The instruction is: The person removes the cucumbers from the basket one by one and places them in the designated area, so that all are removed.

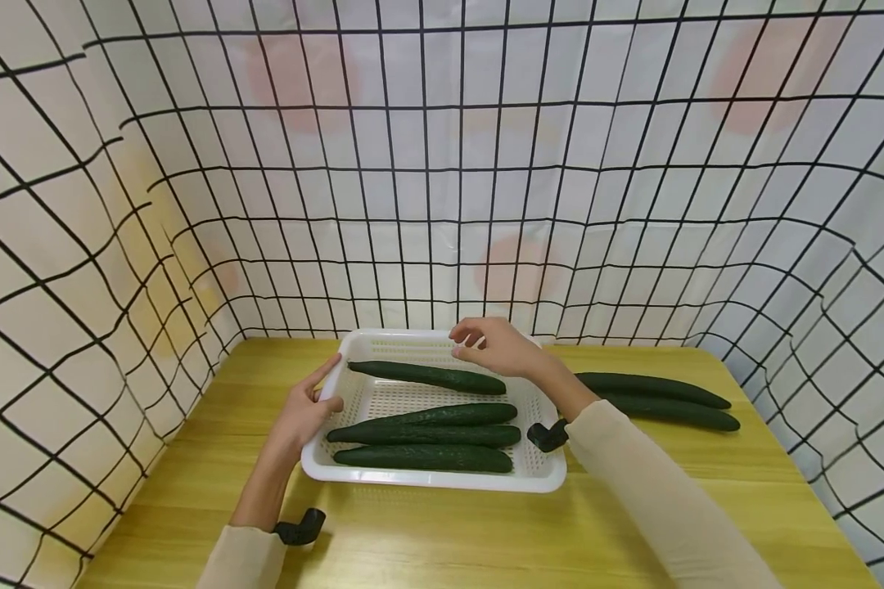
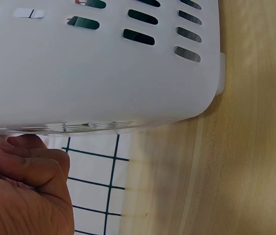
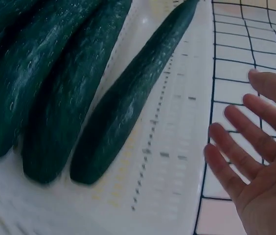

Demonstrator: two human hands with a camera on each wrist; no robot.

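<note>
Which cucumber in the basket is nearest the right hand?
The back cucumber in the white basket, lying just below the right hand in the head view; a gap separates it from the other three cucumbers, grouped toward the front.

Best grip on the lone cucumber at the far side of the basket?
I'd pinch the lone cucumber across its middle, from above: it's long, lies flat, tapers toward its left end, and shows gaps along both long sides inside the basket. The right hand hovers by its thicker right end, so it looks best placed.
</note>
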